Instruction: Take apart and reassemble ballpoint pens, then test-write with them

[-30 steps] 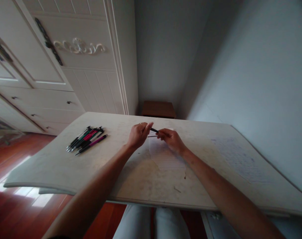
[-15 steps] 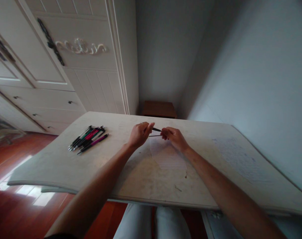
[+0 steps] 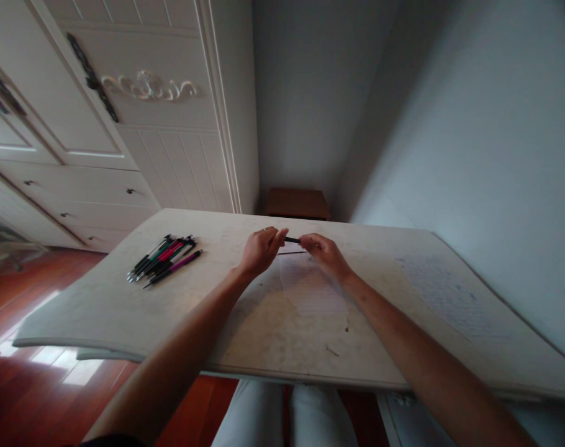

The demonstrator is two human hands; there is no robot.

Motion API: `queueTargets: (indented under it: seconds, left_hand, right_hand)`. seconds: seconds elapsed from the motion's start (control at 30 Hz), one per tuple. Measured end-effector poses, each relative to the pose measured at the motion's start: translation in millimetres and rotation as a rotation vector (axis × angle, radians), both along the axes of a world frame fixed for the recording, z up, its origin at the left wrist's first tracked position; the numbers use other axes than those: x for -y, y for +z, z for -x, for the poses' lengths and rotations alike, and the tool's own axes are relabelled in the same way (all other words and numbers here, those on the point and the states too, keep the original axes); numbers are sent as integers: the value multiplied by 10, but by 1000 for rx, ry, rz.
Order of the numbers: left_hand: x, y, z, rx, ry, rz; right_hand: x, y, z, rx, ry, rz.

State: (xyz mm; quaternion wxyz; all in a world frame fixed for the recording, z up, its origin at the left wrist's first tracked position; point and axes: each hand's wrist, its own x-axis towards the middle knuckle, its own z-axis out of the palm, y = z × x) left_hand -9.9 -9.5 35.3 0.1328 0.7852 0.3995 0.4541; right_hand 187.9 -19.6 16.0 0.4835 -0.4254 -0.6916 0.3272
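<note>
A black pen (image 3: pixel 292 239) spans the gap between my two hands, slightly above the table. My left hand (image 3: pixel 262 249) is closed around one end of it, thumb pointing along the barrel. At the other end, the fingertips of my right hand (image 3: pixel 323 249) pinch the pen. Just below the hands, a thin dark line (image 3: pixel 292 253) lies at the top edge of a lined paper sheet (image 3: pixel 314 287); I cannot make out what it is. To the left rests a pile of pens (image 3: pixel 165 257) with black, green, red and purple barrels.
The pale table (image 3: pixel 171 323) has a wavy front edge, with my knees under it. Handwritten paper (image 3: pixel 443 295) lies at the right near the wall. Small brown bits (image 3: pixel 332 351) sit near the front. A white cabinet (image 3: pixel 180 161) and a brown wooden piece (image 3: pixel 297 203) stand behind.
My right hand has shifted slightly up, and the pen now lies more level between my hands. The left hand stays in about the same place, and the pile of pens is unchanged.
</note>
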Motion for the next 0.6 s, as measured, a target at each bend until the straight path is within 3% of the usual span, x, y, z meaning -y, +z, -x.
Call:
queueTargets:
  seconds: [0.17,0.4,0.6]
  left_hand:
    - [-7,-8,0,-19,-9,3]
    - [-69,-58,14,-28,1,-19]
    - [-176,-178,28,-78,-4,-25]
  right_hand:
    - [-2,24,-5,14,-9,1]
    - [-87,26,-128,-56,-141,-26]
    - [-141,23,-313,268,-221,-262]
